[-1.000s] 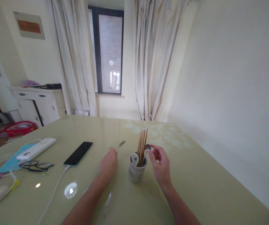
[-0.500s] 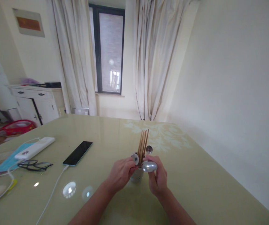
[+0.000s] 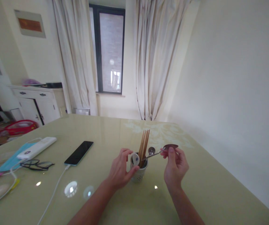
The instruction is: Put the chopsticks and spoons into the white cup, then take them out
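Observation:
A light patterned cup (image 3: 139, 176) stands upright on the table, holding several wooden chopsticks (image 3: 144, 145). A white ceramic spoon (image 3: 135, 159) leans at its left rim, and a small metal spoon (image 3: 151, 151) sticks out behind on the right. My right hand (image 3: 176, 168) pinches the bowl of a larger metal spoon (image 3: 157, 153); this spoon slants right, its handle end still at the cup's mouth among the chopsticks. Beside the cup's left side is my left hand (image 3: 120, 170), thumb and fingers apart, the thumb near the rim. Whether it touches the cup I cannot tell.
Left on the glossy table (image 3: 97, 134) lie a phone (image 3: 79, 152) with a white cable (image 3: 54, 192), glasses (image 3: 37, 164), a white power strip (image 3: 37, 147) and a blue mask (image 3: 13, 156). A wall (image 3: 237, 93) borders the table's right side.
My right hand has moved right, tilting the larger metal spoon away from the chopsticks. My left hand's fingers have spread apart beside the cup, coming off the white spoon.

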Available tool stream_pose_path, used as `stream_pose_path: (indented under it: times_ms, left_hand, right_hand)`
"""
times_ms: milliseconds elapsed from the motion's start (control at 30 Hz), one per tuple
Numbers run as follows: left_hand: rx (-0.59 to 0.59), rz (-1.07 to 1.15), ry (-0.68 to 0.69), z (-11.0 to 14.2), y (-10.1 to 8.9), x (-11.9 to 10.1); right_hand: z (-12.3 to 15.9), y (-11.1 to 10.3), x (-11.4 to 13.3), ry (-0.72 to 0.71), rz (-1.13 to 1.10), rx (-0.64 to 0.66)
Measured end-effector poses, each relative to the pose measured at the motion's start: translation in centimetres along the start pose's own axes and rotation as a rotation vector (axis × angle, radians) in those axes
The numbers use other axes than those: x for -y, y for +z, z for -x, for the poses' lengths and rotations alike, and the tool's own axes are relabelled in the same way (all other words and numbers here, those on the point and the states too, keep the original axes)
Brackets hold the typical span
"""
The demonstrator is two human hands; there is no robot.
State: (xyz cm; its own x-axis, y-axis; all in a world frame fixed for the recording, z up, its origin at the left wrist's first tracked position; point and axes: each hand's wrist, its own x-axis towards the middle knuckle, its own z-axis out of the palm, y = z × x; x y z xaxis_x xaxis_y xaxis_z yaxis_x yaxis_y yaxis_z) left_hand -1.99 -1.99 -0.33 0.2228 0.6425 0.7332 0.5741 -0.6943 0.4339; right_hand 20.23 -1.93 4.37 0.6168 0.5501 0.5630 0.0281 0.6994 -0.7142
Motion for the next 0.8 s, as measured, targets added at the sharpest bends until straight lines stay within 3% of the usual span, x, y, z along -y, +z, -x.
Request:
stream_pose_path:
  times_ms: [100, 233, 333, 600, 800]
  left_hand:
    - [0.095, 0.035, -0.046, -0.1, 0.0, 0.0]
    - [0.187, 0.077, -0.057, 0.1, 0.5, 0.3]
    - [0.198, 0.074, -0.070, 0.3, 0.9, 0.6]
    - [0.208, 0.098, -0.098, 0.1, 0.8, 0.5]
    - [0.300, 0.145, -0.195, -0.2, 0.8, 0.3]
  right_hand:
    - [0.2, -0.3, -0.4, -0.013, 0.109, 0.060]
    - [1.2, -0.3, -0.8, -0.110, 0.293, 0.317]
    - [1.8, -0.1, -0.9, -0.188, 0.389, 0.417]
    - [2.3, 0.2, -0.6, -0.336, 0.422, 0.499]
    - [2.0, -0.2, -0.8, -0.286, 0.425, 0.454]
